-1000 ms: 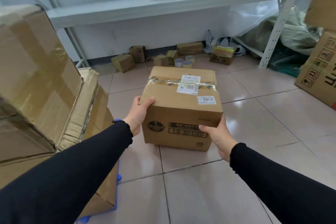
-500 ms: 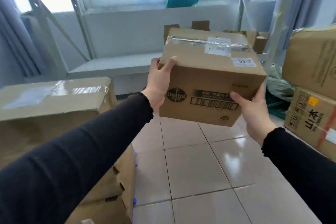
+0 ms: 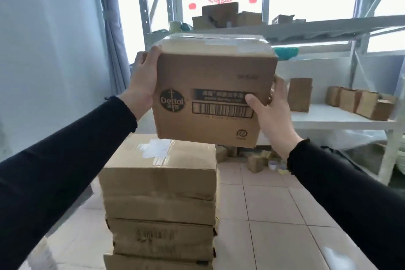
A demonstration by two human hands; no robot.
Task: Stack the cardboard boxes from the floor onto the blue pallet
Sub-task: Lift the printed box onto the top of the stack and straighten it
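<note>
I hold a brown Dettol cardboard box (image 3: pixel 210 76) up in the air with both hands. My left hand (image 3: pixel 143 81) grips its left side, thumb on the top corner. My right hand (image 3: pixel 270 109) grips its right side, thumb across the barcode. The box hangs just above a stack of several cardboard boxes (image 3: pixel 160 193); the top one bears a white label and clear tape. The held box's lower edge overlaps the far edge of the stack's top in the picture; I cannot tell if they touch. The blue pallet is hidden from view.
A white metal shelf rack (image 3: pixel 333 118) stands behind and to the right, carrying small brown boxes (image 3: pixel 359 103). Small boxes and tape rolls (image 3: pixel 276 165) lie on the tiled floor under it. A grey curtain (image 3: pixel 111 28) hangs at the left.
I have lifted the Dettol box from the floor to chest height and turned left; it now hangs over the stack of boxes. Both hands keep their grip.
</note>
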